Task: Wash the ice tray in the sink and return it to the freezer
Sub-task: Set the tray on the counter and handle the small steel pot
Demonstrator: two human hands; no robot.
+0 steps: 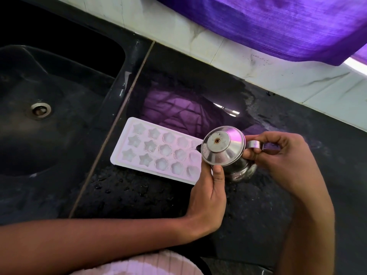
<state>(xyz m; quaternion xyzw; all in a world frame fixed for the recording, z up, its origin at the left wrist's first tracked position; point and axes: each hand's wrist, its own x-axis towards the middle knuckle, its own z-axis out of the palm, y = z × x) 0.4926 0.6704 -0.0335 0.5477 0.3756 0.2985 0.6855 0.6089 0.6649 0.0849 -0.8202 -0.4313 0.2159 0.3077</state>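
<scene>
A white ice tray (151,149) with star and flower shaped cells lies flat on the wet black counter, just right of the sink. Over its right end a small steel kettle (222,148) is tilted toward the tray, lid facing me. My right hand (278,153) grips the kettle's handle. My left hand (210,197) holds the kettle from below, thumb pressed on the lid's rim. The dark sink (59,120) with its metal drain (41,110) sits to the left. The tray's right corner is hidden behind the kettle.
A black counter (297,195) spotted with water drops runs to the right. White tiled wall (258,62) stands behind it, and a purple cloth (278,20) hangs over the top right. A brown seam (119,120) divides sink from counter.
</scene>
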